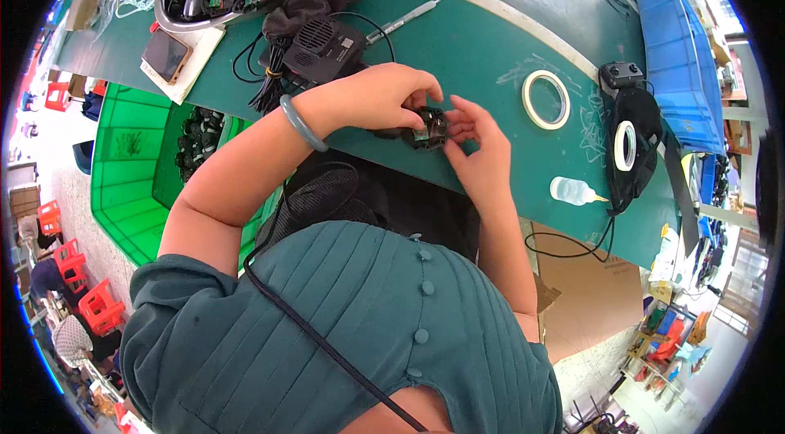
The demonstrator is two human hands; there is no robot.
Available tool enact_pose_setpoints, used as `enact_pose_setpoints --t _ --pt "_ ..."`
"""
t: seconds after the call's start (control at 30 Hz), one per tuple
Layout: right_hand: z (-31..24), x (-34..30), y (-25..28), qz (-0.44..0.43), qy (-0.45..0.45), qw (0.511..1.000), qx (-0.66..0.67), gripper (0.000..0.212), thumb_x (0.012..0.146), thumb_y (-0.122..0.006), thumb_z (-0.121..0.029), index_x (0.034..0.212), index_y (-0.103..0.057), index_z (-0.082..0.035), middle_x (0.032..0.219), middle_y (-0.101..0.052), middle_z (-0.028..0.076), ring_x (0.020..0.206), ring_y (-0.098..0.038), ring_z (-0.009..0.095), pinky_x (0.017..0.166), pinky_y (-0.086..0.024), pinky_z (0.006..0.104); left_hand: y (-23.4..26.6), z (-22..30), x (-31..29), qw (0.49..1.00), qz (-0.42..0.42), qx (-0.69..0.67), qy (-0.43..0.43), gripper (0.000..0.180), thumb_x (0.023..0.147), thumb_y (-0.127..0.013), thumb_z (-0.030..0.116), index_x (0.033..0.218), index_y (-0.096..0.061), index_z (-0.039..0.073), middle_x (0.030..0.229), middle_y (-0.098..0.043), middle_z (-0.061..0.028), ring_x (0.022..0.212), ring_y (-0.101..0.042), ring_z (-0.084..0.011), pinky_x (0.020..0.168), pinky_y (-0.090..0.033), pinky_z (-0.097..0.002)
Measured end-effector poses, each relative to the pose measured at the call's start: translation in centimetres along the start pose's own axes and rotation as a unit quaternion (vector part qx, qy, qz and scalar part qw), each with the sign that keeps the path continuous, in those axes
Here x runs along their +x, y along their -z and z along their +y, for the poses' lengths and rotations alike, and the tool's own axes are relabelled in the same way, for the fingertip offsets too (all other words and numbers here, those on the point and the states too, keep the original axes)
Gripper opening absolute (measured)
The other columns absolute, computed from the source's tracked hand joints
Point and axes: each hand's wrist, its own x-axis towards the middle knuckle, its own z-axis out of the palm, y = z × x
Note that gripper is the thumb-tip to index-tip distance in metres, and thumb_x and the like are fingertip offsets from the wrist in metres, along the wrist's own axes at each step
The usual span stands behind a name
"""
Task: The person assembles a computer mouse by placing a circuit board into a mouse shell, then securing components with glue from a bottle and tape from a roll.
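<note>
A small black device with an exposed circuit board (428, 130) is between my two hands near the table's front edge. My left hand (391, 97), with a grey bangle on its wrist, reaches over it from the left. Its fingers are curled and its thumb presses on the board side. My right hand (481, 146) grips the device's right edge with bent fingers and thumb. The fingers partly cover the device, so its exact kind cannot be made out.
Behind my left hand are a black vented box (325, 48) with cables and a white pen-like tool (405, 20). To the right lie a tape roll (545, 100), a squeeze bottle (576, 191) and a black pouch (634, 136). A green crate (123, 164) stands at the left.
</note>
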Motion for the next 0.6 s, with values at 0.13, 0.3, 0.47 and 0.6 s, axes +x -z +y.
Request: enact_pose_setpoints --t 0.13,0.3,0.47,0.6 --pt "0.4 0.9 0.7 0.058 -0.037 0.989 0.132 0.045 0.086 -0.064 0.009 0.129 -0.059 -0.002 0.106 -0.067 0.010 0.093 -0.066 0.014 0.079 -0.055 0.0284 0.1 -0.8 0.8 0.998 -0.011 -0.049 -0.024 0.044 0.083 -0.078 0.016 0.122 -0.064 0.001 0.094 -0.065 -0.0104 0.088 -0.062 -0.0204 0.080 -0.051 -0.0326" --pt "-0.1 1.0 0.4 0.063 -0.092 0.931 0.348 0.039 0.093 -0.063 0.006 0.131 -0.057 0.002 0.111 -0.067 0.009 0.100 -0.065 0.014 0.084 -0.054 0.0267 -0.5 -1.0 0.5 0.994 0.076 -0.051 -0.058 0.045 0.085 -0.077 0.012 0.126 -0.062 0.003 0.098 -0.066 -0.0077 0.091 -0.061 -0.0157 0.082 -0.050 -0.0300" --pt "0.3 2.1 0.7 0.034 -0.053 0.952 0.301 0.036 0.090 -0.067 0.005 0.125 -0.061 0.004 0.111 -0.069 0.010 0.101 -0.066 0.015 0.089 -0.054 0.0271 -1.0 -1.2 0.4 0.979 0.086 -0.182 -0.040 0.034 0.089 -0.072 0.005 0.121 -0.063 0.000 0.106 -0.069 -0.0063 0.097 -0.064 -0.0124 0.088 -0.052 -0.0288" --pt "1.0 3.5 1.7 -0.009 -0.042 0.946 0.322 0.031 0.088 -0.071 0.005 0.119 -0.065 0.004 0.110 -0.070 0.010 0.098 -0.068 0.016 0.090 -0.054 0.0278 -0.9 -0.7 0.1 0.957 0.090 -0.274 -0.027 0.031 0.091 -0.068 -0.001 0.121 -0.061 -0.004 0.109 -0.070 -0.0075 0.101 -0.065 -0.0120 0.092 -0.052 -0.0271"
